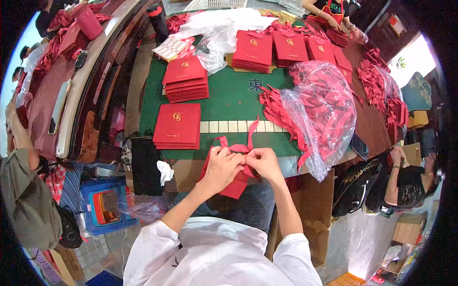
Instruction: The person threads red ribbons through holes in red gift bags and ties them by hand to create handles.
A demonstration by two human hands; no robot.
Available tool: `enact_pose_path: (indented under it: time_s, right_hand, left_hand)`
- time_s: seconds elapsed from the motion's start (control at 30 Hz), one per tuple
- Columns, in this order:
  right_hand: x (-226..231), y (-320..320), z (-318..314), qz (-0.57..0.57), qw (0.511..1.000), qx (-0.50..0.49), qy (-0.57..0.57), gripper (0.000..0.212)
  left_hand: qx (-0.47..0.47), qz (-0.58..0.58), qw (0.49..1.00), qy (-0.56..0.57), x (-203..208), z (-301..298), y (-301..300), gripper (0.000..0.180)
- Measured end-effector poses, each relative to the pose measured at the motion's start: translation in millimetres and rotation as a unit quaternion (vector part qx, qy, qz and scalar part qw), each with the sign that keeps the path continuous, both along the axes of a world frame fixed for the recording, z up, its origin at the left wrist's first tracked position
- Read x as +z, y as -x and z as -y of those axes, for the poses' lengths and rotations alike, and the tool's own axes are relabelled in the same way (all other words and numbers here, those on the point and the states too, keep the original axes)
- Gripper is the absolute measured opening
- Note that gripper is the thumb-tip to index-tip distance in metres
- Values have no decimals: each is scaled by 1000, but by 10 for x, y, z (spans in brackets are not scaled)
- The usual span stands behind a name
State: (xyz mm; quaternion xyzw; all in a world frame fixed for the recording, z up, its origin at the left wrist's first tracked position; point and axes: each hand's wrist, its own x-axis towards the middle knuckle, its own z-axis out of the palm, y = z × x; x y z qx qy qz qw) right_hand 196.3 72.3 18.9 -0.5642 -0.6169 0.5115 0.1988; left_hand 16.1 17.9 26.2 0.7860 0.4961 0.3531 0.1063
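Note:
At the near edge of the table, a red pouch (234,188) lies under my two hands, partly hidden by them. A red ribbon (251,135) rises from between my fingers at its top. My left hand (222,167) is closed, its fingertips pinching at the ribbon. Close beside it, my right hand (264,164) pinches the ribbon too, thumb and fingers pressed together. Just beyond my left hand sits a short stack of flat red pouches (177,126) with gold marks. To the right, a clear plastic bag (329,105) spills out many red ribbons.
More stacked red pouches (185,80) stand farther back on the green mat (224,97), with others (253,50) behind. White plastic sheeting (222,23) and a black bottle (157,21) are at the far side. A phone (359,147) rests at the right edge. Other people work around the tables.

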Motion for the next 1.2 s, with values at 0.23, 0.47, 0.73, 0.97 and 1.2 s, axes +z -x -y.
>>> enact_pose_path:
  time_s: [0.23,0.47,0.73,0.97,1.2]
  right_hand:
    - [-117,-88,-96,-43,991,-100,-78,23]
    - [125,-381,302,55,972,80,-216,22]
    - [462,-258,585,47,959,145,-240,19]
    - [236,-32,484,-84,993,-15,-84,14]
    - [197,143,341,-99,990,-54,-87,18]
  left_hand:
    - [18,61,992,105,32,69,-61,20]
    - [105,66,987,98,-65,-7,66,20]
    - [146,61,984,87,-304,-177,-21,22]
    - [102,253,942,194,-150,322,-182,17]
    - [-63,512,757,401,-330,763,-327,19]
